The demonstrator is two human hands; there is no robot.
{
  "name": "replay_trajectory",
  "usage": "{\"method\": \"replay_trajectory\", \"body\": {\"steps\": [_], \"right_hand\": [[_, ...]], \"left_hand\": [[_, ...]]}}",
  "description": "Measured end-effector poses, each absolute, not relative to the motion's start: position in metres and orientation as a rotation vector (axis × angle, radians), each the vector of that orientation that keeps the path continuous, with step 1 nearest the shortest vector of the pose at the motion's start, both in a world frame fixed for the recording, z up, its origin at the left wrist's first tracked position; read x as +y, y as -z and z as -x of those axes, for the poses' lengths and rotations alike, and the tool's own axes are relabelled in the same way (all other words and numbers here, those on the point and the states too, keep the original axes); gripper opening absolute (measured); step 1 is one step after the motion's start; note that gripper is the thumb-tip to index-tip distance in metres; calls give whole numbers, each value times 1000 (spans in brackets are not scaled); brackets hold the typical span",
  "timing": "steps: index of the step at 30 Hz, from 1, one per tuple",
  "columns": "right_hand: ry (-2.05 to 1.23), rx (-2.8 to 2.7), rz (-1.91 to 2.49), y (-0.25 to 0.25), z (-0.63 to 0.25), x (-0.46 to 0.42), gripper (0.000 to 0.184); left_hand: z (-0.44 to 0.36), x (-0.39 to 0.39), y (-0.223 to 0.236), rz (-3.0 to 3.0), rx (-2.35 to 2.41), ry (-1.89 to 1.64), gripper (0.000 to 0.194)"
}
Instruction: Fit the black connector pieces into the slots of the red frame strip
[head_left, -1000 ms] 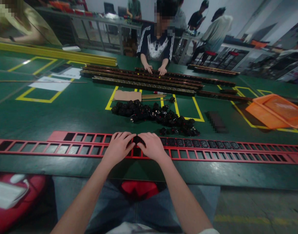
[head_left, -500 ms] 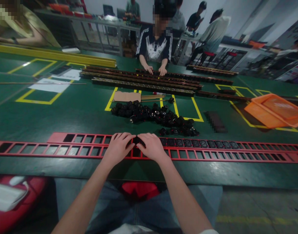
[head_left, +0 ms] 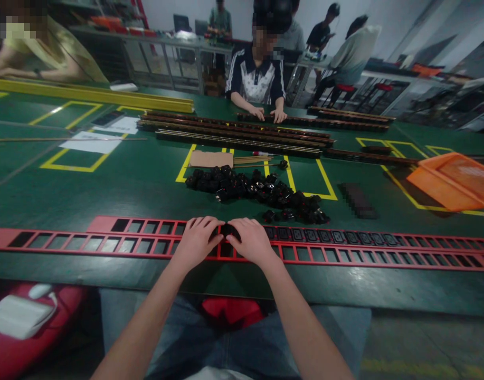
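Note:
Two long red slotted panels lie side by side along the table's front, the far panel (head_left: pixel 95 224) and the near panel (head_left: pixel 0 240). My left hand (head_left: pixel 198 244) and my right hand (head_left: pixel 250 240) meet over the far panel, thumbs and fingers closed from both sides on a small black power socket (head_left: pixel 227 230) in one of its openings. Most of that socket is hidden by my fingers. To the right of my right hand, a row of black power sockets (head_left: pixel 338 236) is seated in the far panel. Beyond my hands lies a heap of loose black sockets (head_left: pixel 257 189).
Behind the heap lie a cardboard piece (head_left: pixel 211 159), thin rods (head_left: pixel 253 160) and long dark strips (head_left: pixel 242 138). An orange bin (head_left: pixel 451 182) is at the right. A co-worker's hands (head_left: pixel 268 114) rest on a far strip. A yellow rail (head_left: pixel 91 95) runs back left.
The camera view has shifted slightly, so the scene sits a little further right. My hands stay at the same opening, with barely any finger movement.

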State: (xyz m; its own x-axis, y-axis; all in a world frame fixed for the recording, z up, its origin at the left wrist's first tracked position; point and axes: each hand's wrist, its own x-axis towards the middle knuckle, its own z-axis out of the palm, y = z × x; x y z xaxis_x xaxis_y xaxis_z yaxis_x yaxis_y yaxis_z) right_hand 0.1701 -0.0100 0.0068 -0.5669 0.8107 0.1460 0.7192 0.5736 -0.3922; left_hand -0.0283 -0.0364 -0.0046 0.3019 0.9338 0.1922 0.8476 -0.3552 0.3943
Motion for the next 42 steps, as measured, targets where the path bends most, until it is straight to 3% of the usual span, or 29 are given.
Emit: {"method": "replay_trajectory", "body": {"steps": [42], "right_hand": [[-424,-2455,1286,-6,-195,-7,31]], "left_hand": [[8,-23,1,-2250,1549,-618,25]]}}
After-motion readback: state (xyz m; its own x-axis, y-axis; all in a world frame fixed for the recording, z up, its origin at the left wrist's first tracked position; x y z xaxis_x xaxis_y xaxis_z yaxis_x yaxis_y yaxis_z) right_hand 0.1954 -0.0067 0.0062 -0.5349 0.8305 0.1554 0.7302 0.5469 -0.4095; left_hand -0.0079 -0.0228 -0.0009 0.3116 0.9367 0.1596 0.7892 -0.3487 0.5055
